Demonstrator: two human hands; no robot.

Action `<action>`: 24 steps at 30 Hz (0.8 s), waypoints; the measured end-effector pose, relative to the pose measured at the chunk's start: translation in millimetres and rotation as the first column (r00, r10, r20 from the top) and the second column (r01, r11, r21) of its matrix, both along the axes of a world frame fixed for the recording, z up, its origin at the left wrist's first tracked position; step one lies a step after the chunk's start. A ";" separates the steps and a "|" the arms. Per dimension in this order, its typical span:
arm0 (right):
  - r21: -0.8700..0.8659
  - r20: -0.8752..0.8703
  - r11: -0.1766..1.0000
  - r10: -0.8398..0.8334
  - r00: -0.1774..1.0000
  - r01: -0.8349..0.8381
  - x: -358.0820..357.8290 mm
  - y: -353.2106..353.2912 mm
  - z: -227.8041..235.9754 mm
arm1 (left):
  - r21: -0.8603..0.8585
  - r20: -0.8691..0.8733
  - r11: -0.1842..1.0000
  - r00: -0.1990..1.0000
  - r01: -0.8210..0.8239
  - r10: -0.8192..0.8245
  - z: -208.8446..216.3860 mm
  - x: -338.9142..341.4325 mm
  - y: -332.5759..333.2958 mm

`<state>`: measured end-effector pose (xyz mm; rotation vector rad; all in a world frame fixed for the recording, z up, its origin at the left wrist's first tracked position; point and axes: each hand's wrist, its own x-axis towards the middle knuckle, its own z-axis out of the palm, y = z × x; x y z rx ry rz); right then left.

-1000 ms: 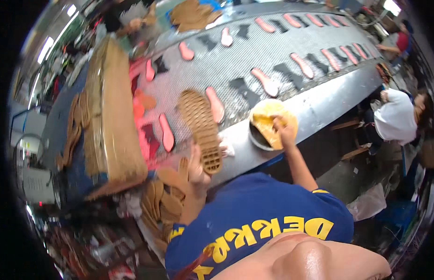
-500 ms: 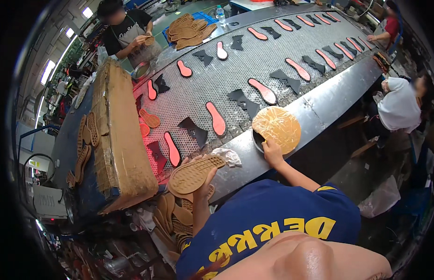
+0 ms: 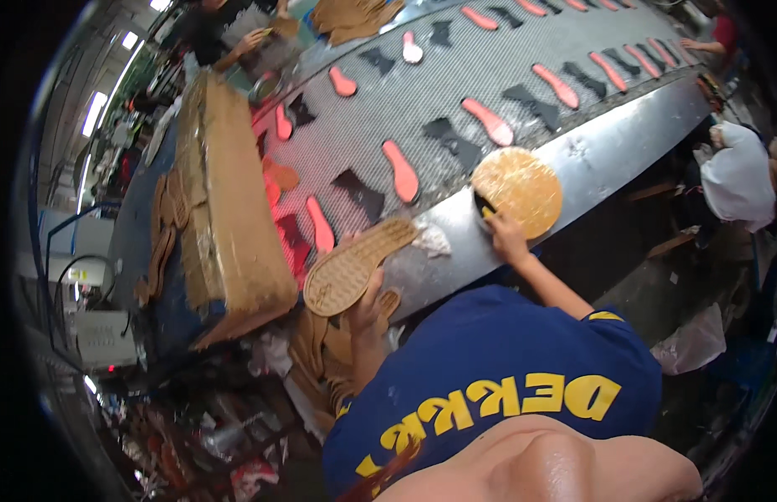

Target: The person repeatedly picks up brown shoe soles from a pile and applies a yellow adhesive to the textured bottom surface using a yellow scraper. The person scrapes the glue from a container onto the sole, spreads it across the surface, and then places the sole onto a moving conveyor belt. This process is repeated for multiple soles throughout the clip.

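Note:
My left hand (image 3: pixel 368 308) is closed around a tan shoe sole (image 3: pixel 355 269), its ridged, patterned face turned up. This sole hangs at the near edge of the mesh conveyor belt. Over at the metal ledge, my right hand (image 3: pixel 511 241) is closed at the near-left rim of a round pot, on a thin yellow handle (image 3: pixel 488 212) whose other end I cannot make out. A yellowish, plastic-wrapped round cover (image 3: pixel 522 188) lies over most of the pot, with a dark gap by my fingers. Between the two hands sits a crumpled white wad (image 3: pixel 433 240).
Pink insoles (image 3: pixel 400 171) and black cut pieces (image 3: pixel 359 194) lie in rows on the mesh belt (image 3: pixel 322 125). A worn cardboard-covered box (image 3: pixel 230 201) stands left. More soles (image 3: pixel 322 339) pile below my left hand. Co-workers are across the belt and at the right.
The whole view has shifted, so the belt and pot appear higher and farther right. My left hand still holds the sole, and my right hand remains at the pot's rim.

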<state>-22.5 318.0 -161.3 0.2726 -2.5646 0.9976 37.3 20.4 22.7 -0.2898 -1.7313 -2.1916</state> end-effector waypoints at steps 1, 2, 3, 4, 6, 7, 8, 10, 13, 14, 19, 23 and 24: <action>-0.053 0.046 0.999 0.005 0.999 -0.002 1.2 2.0 5.4 | -0.072 -0.009 0.997 1.000 0.016 -0.017 2.4 -3.0 0.0; -0.090 0.016 0.995 0.033 0.999 -0.031 -1.1 4.7 -4.0 | -0.102 -0.020 0.995 1.000 -0.006 0.004 10.5 -1.8 3.7; -0.141 0.032 0.987 0.087 0.996 -0.082 -3.0 8.8 -6.0 | -0.135 -0.028 0.990 0.999 -0.026 0.022 15.5 0.3 6.7; -0.215 0.026 0.975 0.068 0.997 -0.061 -4.4 9.3 -9.5 | -0.105 -0.081 0.993 0.995 -0.059 0.050 16.1 3.7 9.9; -0.457 0.188 0.889 0.109 0.976 -0.011 -10.3 24.7 -23.4 | -0.020 -0.217 0.996 0.973 -0.085 0.079 14.3 -0.9 15.1; -0.663 0.233 0.748 0.157 0.960 0.038 -11.5 26.8 -15.8 | -0.139 -0.230 0.985 0.971 -0.098 0.064 16.3 -2.4 10.5; -0.778 0.266 0.623 0.210 0.941 0.081 -11.6 25.7 -8.9 | -0.256 -0.241 0.961 0.970 -0.108 0.045 18.4 -3.4 4.7; -0.901 0.216 0.426 0.265 0.940 0.087 -11.7 21.6 25.2 | -0.276 -0.278 0.943 0.954 -0.188 0.109 15.9 -5.0 7.5; -0.946 -0.001 0.316 0.215 0.977 -0.071 -3.8 -8.3 106.9 | -0.737 -0.240 0.635 0.968 -0.233 0.076 34.8 -0.4 -4.0; -0.930 -0.090 0.334 0.199 0.976 -0.154 1.6 -17.5 134.0 | -0.838 -0.220 0.497 0.973 -0.226 0.070 44.4 3.4 -4.5; -0.560 -0.336 0.731 0.228 0.914 -0.389 18.0 -35.4 194.8 | -0.863 -0.130 0.482 0.988 -0.152 0.080 57.8 6.6 3.3; -0.553 -0.348 0.715 0.267 0.899 -0.427 20.6 -51.2 210.3 | -0.844 -0.213 0.474 0.967 -0.253 0.137 60.8 6.4 13.2; -0.557 -0.342 0.712 0.273 0.899 -0.428 19.9 -54.4 207.8 | -0.851 -0.228 0.449 0.962 -0.273 0.151 62.0 7.5 14.2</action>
